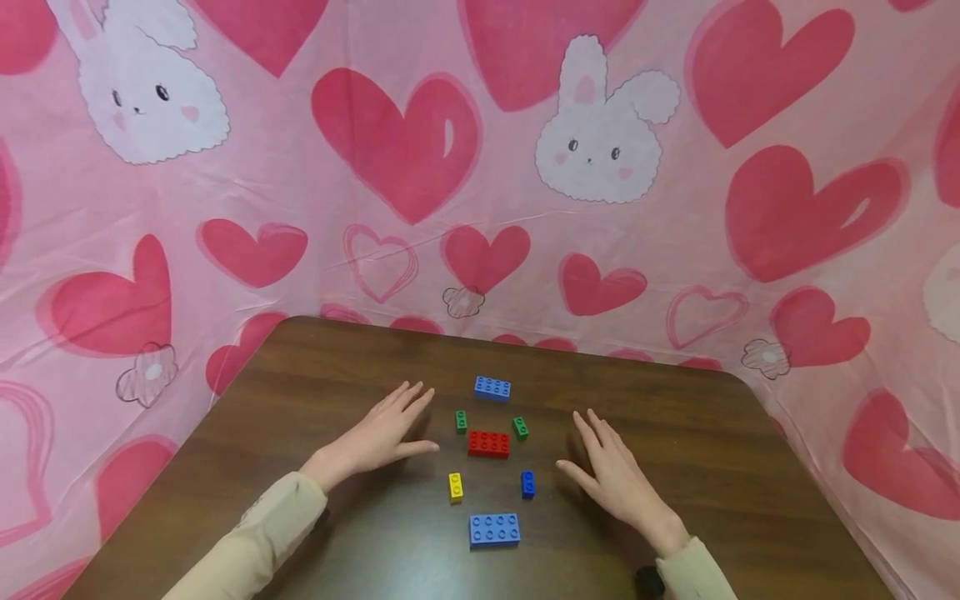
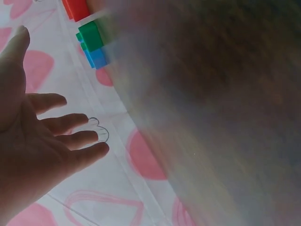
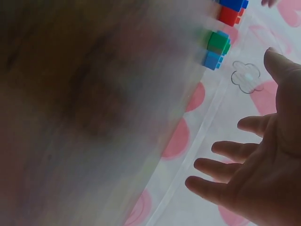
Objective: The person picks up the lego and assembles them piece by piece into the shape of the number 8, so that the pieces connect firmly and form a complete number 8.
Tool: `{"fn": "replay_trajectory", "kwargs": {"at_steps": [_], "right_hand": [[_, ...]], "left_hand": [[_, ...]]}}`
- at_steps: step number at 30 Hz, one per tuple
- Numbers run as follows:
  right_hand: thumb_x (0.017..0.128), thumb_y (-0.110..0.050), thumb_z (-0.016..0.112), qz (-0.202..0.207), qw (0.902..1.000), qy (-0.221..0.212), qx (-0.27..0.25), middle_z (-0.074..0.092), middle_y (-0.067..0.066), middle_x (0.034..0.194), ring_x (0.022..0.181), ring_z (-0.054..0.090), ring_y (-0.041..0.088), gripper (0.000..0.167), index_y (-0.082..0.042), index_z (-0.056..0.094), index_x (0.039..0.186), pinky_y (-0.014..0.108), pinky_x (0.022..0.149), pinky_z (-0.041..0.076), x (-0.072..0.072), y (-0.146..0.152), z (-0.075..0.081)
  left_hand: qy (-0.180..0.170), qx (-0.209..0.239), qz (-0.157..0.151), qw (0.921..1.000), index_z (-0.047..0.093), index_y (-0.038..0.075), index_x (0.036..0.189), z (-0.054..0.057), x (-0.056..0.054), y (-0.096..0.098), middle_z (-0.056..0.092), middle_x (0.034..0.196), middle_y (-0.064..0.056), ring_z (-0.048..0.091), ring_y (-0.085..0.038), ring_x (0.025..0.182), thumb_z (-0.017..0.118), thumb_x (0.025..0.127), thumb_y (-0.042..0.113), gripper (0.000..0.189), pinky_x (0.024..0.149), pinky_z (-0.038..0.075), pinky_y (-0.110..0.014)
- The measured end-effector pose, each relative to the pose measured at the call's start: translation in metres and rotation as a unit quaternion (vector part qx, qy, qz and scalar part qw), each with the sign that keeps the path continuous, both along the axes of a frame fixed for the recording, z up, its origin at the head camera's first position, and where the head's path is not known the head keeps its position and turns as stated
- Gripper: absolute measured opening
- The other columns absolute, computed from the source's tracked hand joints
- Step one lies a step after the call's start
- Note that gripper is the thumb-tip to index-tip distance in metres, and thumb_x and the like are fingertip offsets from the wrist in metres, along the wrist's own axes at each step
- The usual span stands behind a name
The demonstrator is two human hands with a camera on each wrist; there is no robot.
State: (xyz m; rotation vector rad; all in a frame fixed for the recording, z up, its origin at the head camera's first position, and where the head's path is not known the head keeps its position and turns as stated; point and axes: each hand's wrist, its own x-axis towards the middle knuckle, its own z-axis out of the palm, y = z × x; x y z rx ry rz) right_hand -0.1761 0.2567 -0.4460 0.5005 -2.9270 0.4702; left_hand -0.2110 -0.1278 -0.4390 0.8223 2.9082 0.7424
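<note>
My left hand (image 1: 382, 433) is held left of a group of toy bricks, fingers spread and holding nothing. Opposite it, on the right side of the group, my right hand (image 1: 615, 475) has its fingers extended and is also empty. Between them lies a red brick (image 1: 488, 444), with two small green bricks (image 1: 461, 422) (image 1: 521, 428) just behind it. Nearer me are a small yellow brick (image 1: 455, 487) and a small dark blue brick (image 1: 528, 484). One larger blue brick (image 1: 494, 530) sits at the front, another blue brick (image 1: 492, 388) at the back.
The bricks stand apart from each other on a dark wooden table (image 1: 360, 550). Behind the table's far edge hangs a pink cloth (image 1: 517, 225) printed with hearts and rabbits. A black object (image 1: 649, 582) shows at the right wrist.
</note>
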Motion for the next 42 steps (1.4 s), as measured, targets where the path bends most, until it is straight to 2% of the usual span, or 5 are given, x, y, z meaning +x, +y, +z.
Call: {"fn": "replay_trajectory", "kwargs": {"at_steps": [8,15,23,30,42], "right_hand": [[0.092,-0.047,0.065,0.005,0.9991,-0.023,-0.035,0.037,0.022,0.156,0.142,0.039,0.043,0.081,-0.005,0.032,0.153,0.062,0.109,0.038,0.008,-0.004,0.000],[0.093,-0.045,0.065,0.013,0.9981,-0.027,-0.053,0.042,0.021,0.152,0.138,0.044,0.040,0.079,-0.005,0.033,0.153,0.059,0.107,0.042,0.014,-0.006,0.001],[0.092,-0.039,0.068,0.015,0.9965,-0.044,-0.069,0.048,0.017,0.147,0.135,0.049,0.034,0.073,-0.004,0.040,0.149,0.054,0.107,0.044,0.020,-0.012,0.003],[0.093,-0.043,0.067,0.016,0.9949,-0.072,-0.068,0.049,0.014,0.147,0.135,0.049,0.032,0.071,-0.005,0.043,0.147,0.053,0.107,0.044,0.026,-0.014,0.003],[0.093,-0.041,0.067,0.023,0.9944,-0.075,-0.070,0.053,0.009,0.141,0.131,0.054,0.026,0.065,-0.005,0.048,0.143,0.049,0.105,0.046,0.033,-0.014,0.001]], "left_hand": [[-0.023,0.007,0.003,0.9997,0.039,0.007,0.151,-0.001,0.007,0.002,0.036,0.159,-0.016,0.028,-0.038,0.150,0.067,0.087,0.056,0.086,0.116,0.031,-0.059],[-0.032,0.014,-0.005,0.9994,0.042,0.005,0.149,0.000,0.011,0.004,0.038,0.158,-0.016,0.033,-0.037,0.148,0.068,0.087,0.053,0.082,0.115,0.033,-0.058],[-0.032,0.024,0.000,0.9992,0.045,0.004,0.146,0.000,0.018,0.007,0.046,0.152,-0.016,0.043,-0.037,0.141,0.070,0.087,0.050,0.079,0.111,0.040,-0.056],[-0.032,0.028,0.005,0.9991,0.049,0.003,0.143,-0.002,0.023,0.011,0.053,0.145,-0.017,0.051,-0.034,0.134,0.071,0.087,0.049,0.077,0.107,0.046,-0.053],[-0.031,0.020,-0.002,0.9993,0.054,0.002,0.139,-0.005,0.031,0.014,0.059,0.138,-0.014,0.057,-0.030,0.126,0.070,0.087,0.050,0.072,0.103,0.049,-0.050]]}}
